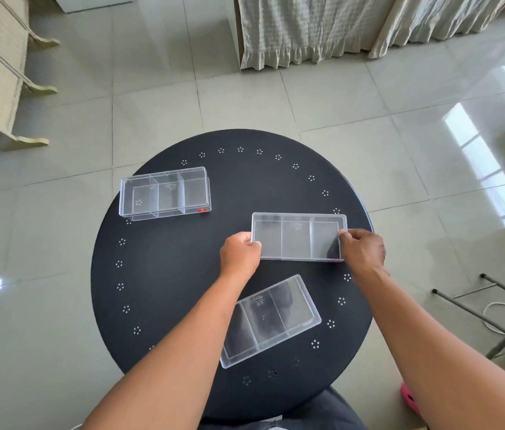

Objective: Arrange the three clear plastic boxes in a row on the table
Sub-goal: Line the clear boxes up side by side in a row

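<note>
round black worktop [183, 274], 3 clear plastic boxes on it, each w/ 3 compartments. landmark = the middle box [297, 237], which sits toward the right side of the worktop.

both hands are on the middle box. left hand [240, 254] curled closed, pinching its left short end; right hand [363, 251] curled closed on its right short end, fingertips over the rim. box looks level; can't tell if it's lifted or resting on the worktop.

far box [164, 192]: up and well left of the middle box, near the worktop's left edge, roughly parallel to it, seems to sit on a lid or 2nd layer (not sure). near box [271, 321]: below the middle box, closer to the person, skewed diagonally, partly under the left forearm.

so no row yet; judgement: early stage, 1 box in hand, 2 to line up.

handling (judgement): thin rigid plastic, light, empty, slick walls, prob slides easily on the smooth top. could crack if squeezed hard. best hold = short ends, as now, or a long-side rim pinch. the skewed near box needs a turn.
</note>
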Action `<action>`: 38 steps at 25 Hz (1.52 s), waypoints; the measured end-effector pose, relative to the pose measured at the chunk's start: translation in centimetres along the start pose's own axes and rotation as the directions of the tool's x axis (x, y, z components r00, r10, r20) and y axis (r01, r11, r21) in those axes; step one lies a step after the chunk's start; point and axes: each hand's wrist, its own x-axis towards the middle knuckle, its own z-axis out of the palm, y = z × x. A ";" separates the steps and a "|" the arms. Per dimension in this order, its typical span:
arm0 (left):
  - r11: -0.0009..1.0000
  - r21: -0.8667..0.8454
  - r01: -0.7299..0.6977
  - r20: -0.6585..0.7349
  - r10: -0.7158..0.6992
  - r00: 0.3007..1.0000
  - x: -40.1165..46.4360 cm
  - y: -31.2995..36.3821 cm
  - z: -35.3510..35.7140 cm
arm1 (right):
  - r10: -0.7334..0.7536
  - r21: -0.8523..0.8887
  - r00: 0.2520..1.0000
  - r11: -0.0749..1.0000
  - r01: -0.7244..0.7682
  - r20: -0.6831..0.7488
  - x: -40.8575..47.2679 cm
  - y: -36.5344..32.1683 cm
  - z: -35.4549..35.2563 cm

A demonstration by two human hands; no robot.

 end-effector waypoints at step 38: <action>0.946 -0.303 0.117 -0.246 -0.196 0.949 6.8 -14.0 -22.8 | -0.169 0.042 0.962 0.986 0.163 0.217 -11.1 -8.1 22.5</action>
